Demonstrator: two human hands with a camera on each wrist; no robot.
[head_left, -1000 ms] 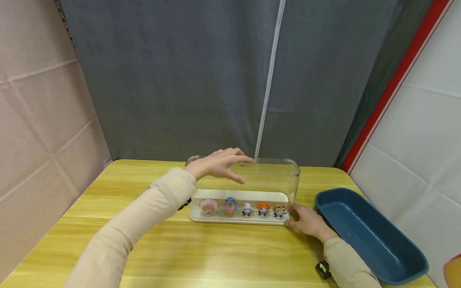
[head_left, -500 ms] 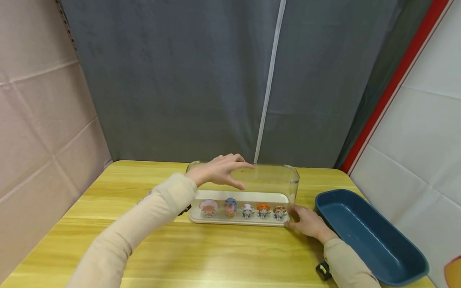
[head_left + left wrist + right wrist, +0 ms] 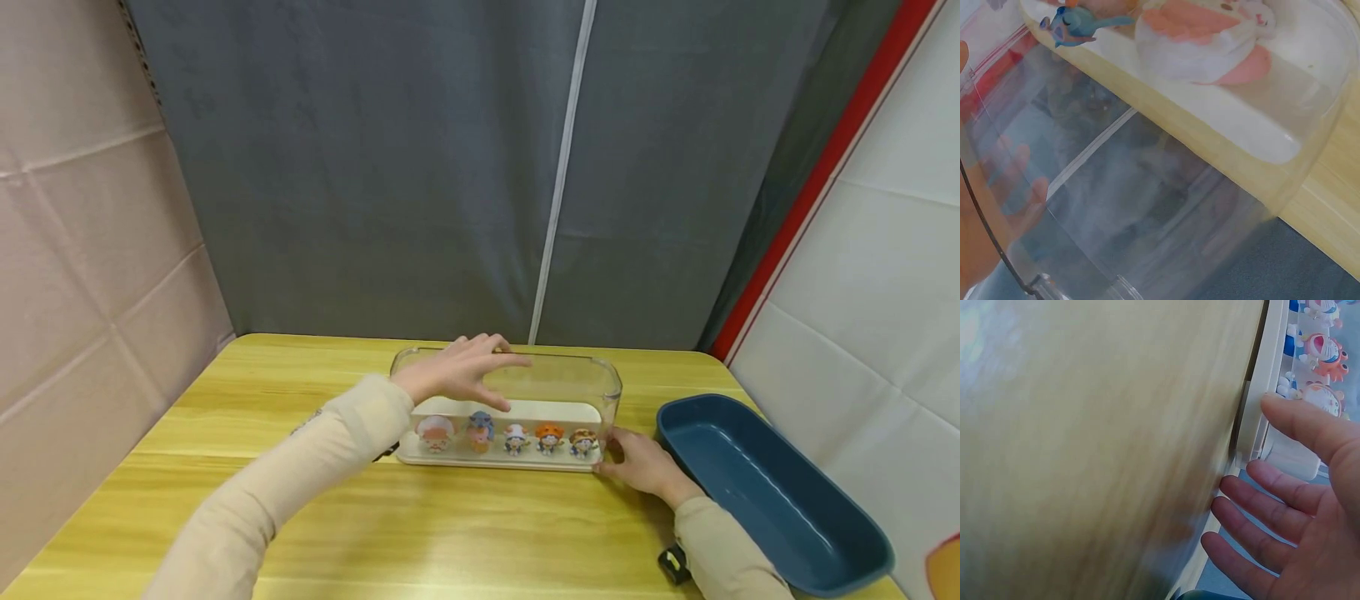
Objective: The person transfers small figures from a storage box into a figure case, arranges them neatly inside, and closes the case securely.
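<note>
A clear display cover [image 3: 570, 377] stands around a row of small cartoon figurines [image 3: 549, 438] on a long white base [image 3: 495, 463]. My left hand [image 3: 459, 372] spans the top of the cover from above, thumb toward me, and grips it. In the left wrist view the hand [image 3: 997, 209] shows through the clear wall, beside a blue figurine [image 3: 1075, 25] and a larger pink-and-white one [image 3: 1204, 53]. At the base's right end, my right hand [image 3: 641, 463] holds the corner. Its thumb [image 3: 1291, 415] lies at the front edge and its fingers at the end.
A dark blue tray [image 3: 772, 500] stands on the wooden table [image 3: 465, 533] close to the right forearm. Behind the table hangs a grey curtain [image 3: 375, 183]. A pale wall covering [image 3: 90, 275] bounds the left side, and a white one [image 3: 877, 317] the right.
My left hand has lowered with the clear cover, whose top rim now sits lower over the base. The right hand, base and figurines keep their places.
</note>
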